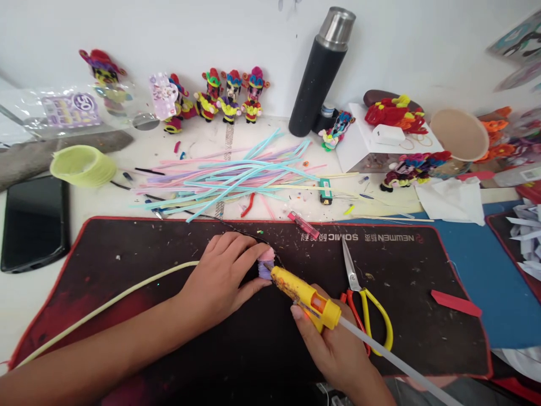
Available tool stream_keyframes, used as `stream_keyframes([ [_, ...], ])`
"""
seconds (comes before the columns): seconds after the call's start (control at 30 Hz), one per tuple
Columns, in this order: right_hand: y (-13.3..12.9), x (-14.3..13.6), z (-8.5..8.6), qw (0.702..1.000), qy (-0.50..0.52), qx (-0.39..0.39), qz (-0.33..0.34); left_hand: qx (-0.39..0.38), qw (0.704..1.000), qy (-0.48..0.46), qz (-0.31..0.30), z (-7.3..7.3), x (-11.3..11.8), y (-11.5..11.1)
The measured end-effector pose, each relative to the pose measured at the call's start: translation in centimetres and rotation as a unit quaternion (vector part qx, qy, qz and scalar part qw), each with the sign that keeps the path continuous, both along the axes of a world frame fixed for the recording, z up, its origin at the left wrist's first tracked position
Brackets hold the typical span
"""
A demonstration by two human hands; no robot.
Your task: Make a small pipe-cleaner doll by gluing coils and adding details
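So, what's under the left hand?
Dark mat shows around the left hand. A pale yellow strand runs out of sight beneath it, and a pink-and-purple piece shows at its fingertips. Whatever lies under the palm is covered.

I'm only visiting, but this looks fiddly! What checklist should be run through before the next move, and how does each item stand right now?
1. Left hand has the small pink-and-purple piece: ok, held at the fingertips.
2. Right hand grips the yellow glue gun: ok.
3. Gun aimed at the piece: ok; whether its tip touches it: cannot tell.
4. Glue stick loaded: ok, a long length sticks out the back.
5. Gun hot enough: cannot tell.
6. Scissors well clear: not ok, I'd say; they lie on the mat right beside the right hand.
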State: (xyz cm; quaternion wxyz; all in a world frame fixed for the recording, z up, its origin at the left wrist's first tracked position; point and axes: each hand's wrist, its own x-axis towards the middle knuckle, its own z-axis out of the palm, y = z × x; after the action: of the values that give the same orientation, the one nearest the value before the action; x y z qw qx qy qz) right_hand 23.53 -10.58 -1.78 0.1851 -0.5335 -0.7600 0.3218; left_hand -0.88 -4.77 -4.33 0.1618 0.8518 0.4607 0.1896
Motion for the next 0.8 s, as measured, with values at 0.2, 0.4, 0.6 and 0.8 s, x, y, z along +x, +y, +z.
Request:
stream_keyframes([
  [0.2,-0.11,-0.02,0.05,1.000,-0.009,-0.003,-0.005,-0.006,1.000,0.005,-0.002,0.08,0.04,-0.04],
  [0.4,-0.08,-0.09,0.14,1.000,-0.002,0.000,-0.007,0.000,1.000,0.005,-0.004,0.03,0.03,0.00],
  [0.6,-0.12,-0.06,0.06,1.000,-0.012,0.006,-0.011,-0.009,1.000,0.005,-0.001,0.08,0.06,-0.05],
  [0.8,-0.13,0.03,-0.15,1.000,-0.007,-0.008,-0.012,-0.008,1.000,0.010,0.003,0.00,0.03,-0.08],
])
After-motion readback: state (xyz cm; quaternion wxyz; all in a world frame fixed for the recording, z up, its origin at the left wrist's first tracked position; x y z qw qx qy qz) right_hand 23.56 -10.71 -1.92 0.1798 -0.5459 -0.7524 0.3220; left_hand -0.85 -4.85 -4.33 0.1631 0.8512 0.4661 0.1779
